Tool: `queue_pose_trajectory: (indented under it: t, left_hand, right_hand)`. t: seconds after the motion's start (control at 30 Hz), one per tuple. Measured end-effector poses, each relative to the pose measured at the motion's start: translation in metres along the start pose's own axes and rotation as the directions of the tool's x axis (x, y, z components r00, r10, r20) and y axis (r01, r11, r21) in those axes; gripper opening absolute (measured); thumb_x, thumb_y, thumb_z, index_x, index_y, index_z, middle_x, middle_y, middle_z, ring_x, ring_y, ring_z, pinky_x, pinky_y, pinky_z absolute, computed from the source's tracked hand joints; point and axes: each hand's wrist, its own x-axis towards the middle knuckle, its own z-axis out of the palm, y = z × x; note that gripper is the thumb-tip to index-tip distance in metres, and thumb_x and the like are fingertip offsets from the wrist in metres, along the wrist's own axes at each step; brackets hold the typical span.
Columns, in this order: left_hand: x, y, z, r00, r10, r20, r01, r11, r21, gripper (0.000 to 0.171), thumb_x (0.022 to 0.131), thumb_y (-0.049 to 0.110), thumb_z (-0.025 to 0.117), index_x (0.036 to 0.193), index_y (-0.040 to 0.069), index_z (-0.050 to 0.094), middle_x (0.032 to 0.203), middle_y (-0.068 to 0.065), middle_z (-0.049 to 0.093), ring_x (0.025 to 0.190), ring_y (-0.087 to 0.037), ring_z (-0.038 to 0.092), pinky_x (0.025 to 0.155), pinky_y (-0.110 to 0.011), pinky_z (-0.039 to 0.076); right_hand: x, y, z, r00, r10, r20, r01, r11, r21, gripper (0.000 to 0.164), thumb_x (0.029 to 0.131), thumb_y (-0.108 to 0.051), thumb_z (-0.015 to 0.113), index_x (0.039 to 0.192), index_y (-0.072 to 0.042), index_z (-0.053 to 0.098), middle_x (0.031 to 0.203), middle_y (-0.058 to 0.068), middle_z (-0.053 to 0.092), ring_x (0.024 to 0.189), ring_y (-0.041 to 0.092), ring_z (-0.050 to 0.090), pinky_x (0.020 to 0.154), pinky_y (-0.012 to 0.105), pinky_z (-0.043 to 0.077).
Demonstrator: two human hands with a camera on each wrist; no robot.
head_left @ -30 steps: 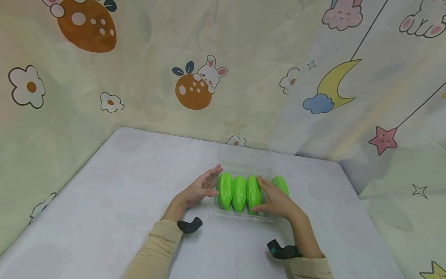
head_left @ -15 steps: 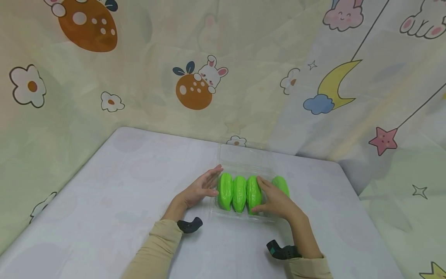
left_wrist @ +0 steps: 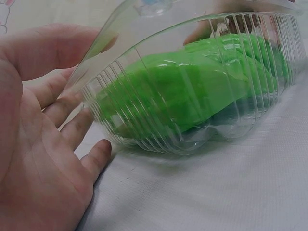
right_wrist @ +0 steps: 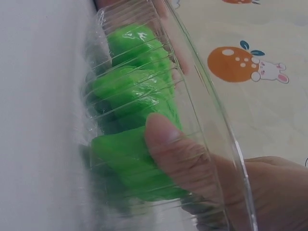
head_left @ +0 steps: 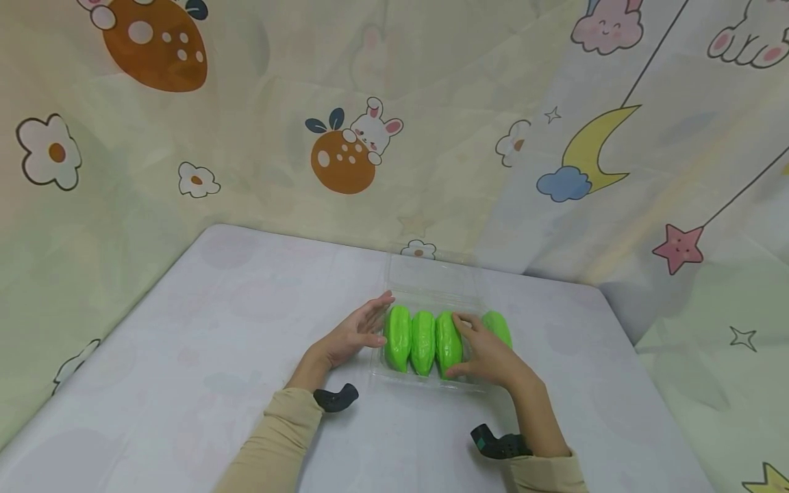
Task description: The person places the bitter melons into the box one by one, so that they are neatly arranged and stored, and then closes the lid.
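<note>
Three bright green, ridged bitter melons lie side by side in a clear plastic clamshell box [head_left: 425, 383], its lid [head_left: 431, 275] folded back. My right hand [head_left: 490, 356] holds the rightmost melon [head_left: 448, 342], thumb at its near end and fingers at its far end; the thumb [right_wrist: 178, 154] shows through the box wall in the right wrist view. At the box's left side my left hand [head_left: 351, 335] rests with loosely extended fingers against the wall, beside the leftmost melon [head_left: 398, 339]. Another green melon [head_left: 496, 326] lies right of the box, partly hidden by my right hand.
A white-covered table [head_left: 246, 329] carries the box near its far edge. Patterned cloth [head_left: 431, 137] hangs behind and at both sides. Black wrist devices, one on the left wrist [head_left: 335, 398] and one on the right wrist [head_left: 501, 443], sit just above the table.
My right hand's fingertips have shifted slightly on the rightmost melon. My left hand, the box and the other melons have not moved.
</note>
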Motion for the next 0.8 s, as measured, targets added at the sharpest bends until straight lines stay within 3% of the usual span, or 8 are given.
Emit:
queue_pose_trajectory:
  t: [0.8]
  left_hand:
    - [-0.0006, 0.0017, 0.0000, 1.000, 0.003, 0.005, -0.003, 1.000, -0.015, 0.082, 0.080, 0.007, 0.063, 0.150, 0.014, 0.022, 0.162, 0.000, 0.004, 0.149, -0.020, 0.001, 0.122, -0.042, 0.004]
  right_hand:
    - [0.0004, 0.0009, 0.0004, 1.000, -0.008, 0.015, 0.008, 1.000, -0.002, 0.111, 0.065, -0.044, 0.083, 0.149, -0.001, 0.024, 0.154, 0.018, 0.027, 0.139, 0.038, 0.032, 0.109, 0.052, 0.037]
